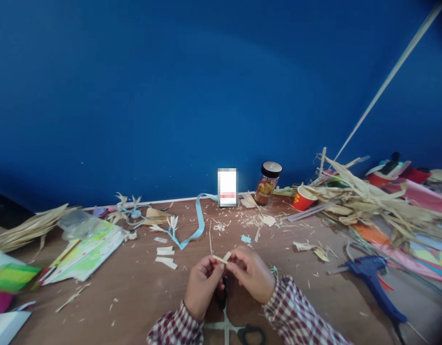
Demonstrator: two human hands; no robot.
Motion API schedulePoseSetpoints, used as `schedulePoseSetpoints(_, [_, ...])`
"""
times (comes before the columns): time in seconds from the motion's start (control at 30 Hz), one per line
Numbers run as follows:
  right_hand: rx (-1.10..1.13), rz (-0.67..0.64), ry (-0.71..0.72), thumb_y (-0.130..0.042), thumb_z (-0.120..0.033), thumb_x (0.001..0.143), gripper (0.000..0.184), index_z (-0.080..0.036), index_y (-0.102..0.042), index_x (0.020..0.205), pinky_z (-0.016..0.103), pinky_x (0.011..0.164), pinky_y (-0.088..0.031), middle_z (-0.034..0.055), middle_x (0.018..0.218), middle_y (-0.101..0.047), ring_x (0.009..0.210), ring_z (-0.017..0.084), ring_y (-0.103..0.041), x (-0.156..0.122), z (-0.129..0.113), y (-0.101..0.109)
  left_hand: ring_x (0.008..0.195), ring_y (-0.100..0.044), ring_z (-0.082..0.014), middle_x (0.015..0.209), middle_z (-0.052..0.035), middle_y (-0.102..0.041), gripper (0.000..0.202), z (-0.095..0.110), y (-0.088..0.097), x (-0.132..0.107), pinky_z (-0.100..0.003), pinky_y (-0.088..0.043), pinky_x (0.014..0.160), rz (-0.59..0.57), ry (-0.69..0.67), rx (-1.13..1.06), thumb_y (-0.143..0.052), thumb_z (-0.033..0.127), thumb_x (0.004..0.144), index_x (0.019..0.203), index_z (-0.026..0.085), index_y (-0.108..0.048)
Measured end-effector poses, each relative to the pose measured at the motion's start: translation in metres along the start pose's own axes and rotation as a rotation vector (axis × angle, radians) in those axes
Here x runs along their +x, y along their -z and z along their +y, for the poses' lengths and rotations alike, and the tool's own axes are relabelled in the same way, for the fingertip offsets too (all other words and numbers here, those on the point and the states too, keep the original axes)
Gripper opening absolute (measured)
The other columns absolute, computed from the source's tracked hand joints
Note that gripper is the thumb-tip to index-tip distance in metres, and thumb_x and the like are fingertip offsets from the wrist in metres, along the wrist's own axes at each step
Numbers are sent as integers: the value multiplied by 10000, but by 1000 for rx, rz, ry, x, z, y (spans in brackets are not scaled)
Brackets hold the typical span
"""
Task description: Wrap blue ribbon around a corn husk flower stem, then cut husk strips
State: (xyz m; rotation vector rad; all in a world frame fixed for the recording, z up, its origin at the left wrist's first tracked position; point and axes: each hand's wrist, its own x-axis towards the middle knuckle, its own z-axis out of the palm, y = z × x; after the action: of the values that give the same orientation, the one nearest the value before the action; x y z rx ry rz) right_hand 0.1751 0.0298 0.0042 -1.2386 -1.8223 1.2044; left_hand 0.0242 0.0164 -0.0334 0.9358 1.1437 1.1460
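Both hands meet low in the middle of the view, over the brown table. My left hand (203,285) pinches one end of a small pale strip of dried husk (220,259). The fingers of my right hand (255,274) close on the strip's other end, where it looks folded or crossed. A thin straight stalk (210,237) rises just beyond the left fingertips; whether it is held cannot be made out. Below the hands lie black-handled scissors (252,335), partly hidden by them. Cut pale pieces (165,250) rest left of the hands.
A light blue ribbon (198,223) with husk flowers (173,224) lies behind. A lidded jar (267,184), a red paper cup (303,199) and a bright blurred rectangle (227,187) stand near the blue wall. A blue glue gun (377,282) and heaped husks (361,203) lie right.
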Motion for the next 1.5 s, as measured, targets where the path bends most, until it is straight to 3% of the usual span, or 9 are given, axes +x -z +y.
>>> schedulePoseSetpoints(0.3, [-63, 68, 21, -477, -276, 844, 164, -173, -591, 786, 203, 531, -371, -8, 726, -525, 576, 91, -472, 2, 0, 2, 414, -456, -52, 567, 29, -550, 306, 5, -2, 0, -175, -436, 395, -74, 150, 40, -617, 428, 695, 768, 136, -561])
schedulePoseSetpoints(0.7, [-138, -13, 115, -467, -254, 854, 233, -170, -653, 740, 227, 656, -392, 9, 713, -569, 716, 127, -528, 3, -5, 4, 378, -442, -57, 508, 26, -520, 300, 7, -2, -6, -165, -349, 379, -122, 20, 225, -555, 417, 740, 663, 130, -595])
schedulePoseSetpoints(0.8, [-193, 71, 120, -452, -265, 858, 245, -181, -663, 765, 238, 645, -400, 13, 698, -568, 696, 133, -527, 8, 5, 10, 367, -417, -51, 493, 20, -519, 307, 9, -3, -10, -162, -318, 374, -122, 0, 233, -533, 408, 761, 666, 128, -614])
schedulePoseSetpoints(0.97, [-255, 375, 37, -434, -300, 849, 255, -173, -648, 905, 300, 670, -433, 59, 793, -579, 717, 170, -538, 16, 27, 43, 410, -444, -58, 537, 3, -548, 303, 7, -1, -13, -165, -347, 410, -129, -29, 133, -517, 402, 783, 698, 132, -624])
schedulePoseSetpoints(1.03, [-157, 320, 0, -419, -326, 855, 301, -176, -575, 1064, 273, 574, -446, 47, 805, -570, 610, 136, -527, 15, 26, 49, 386, -421, -51, 526, 14, -535, 308, 5, 0, -9, -160, -327, 386, -44, -18, 80, -518, 417, 779, 699, 134, -611])
schedulePoseSetpoints(1.1, [18, 139, -48, -431, -351, 850, 351, -197, -492, 1160, 221, 452, -412, 24, 831, -549, 480, 80, -476, 12, 19, 44, 370, -402, -44, 522, 21, -528, 308, 2, 0, -4, -155, -306, 370, 13, -13, 66, -524, 422, 772, 701, 132, -603])
schedulePoseSetpoints(1.2, [192, -99, -71, -477, -367, 828, 322, -206, -514, 1104, 169, 389, -352, 14, 886, -532, 430, 31, -440, 5, 6, 24, 364, -398, -41, 520, 24, -528, 309, 1, 0, -2, -153, -307, 370, -1, -25, 108, -528, 423, 769, 701, 130, -597])
schedulePoseSetpoints(1.33, [120, -64, -14, -472, -374, 834, 249, -169, -607, 875, 153, 385, -318, -5, 760, -529, 442, 32, -412, 3, -3, 5, 363, -415, -46, 514, 25, -526, 315, 2, -4, -5, -156, -321, 371, -76, -28, 188, -539, 429, 758, 669, 130, -579])
schedulePoseSetpoints(1.5, [196, -97, -76, -485, -347, 828, 290, -202, -540, 1073, 149, 368, -326, 11, 848, -558, 443, 38, -414, 3, 1, 6, 357, -419, -59, 511, 26, -526, 326, 2, -5, -5, -168, -326, 364, -27, -34, 202, -533, 452, 750, 665, 139, -568])
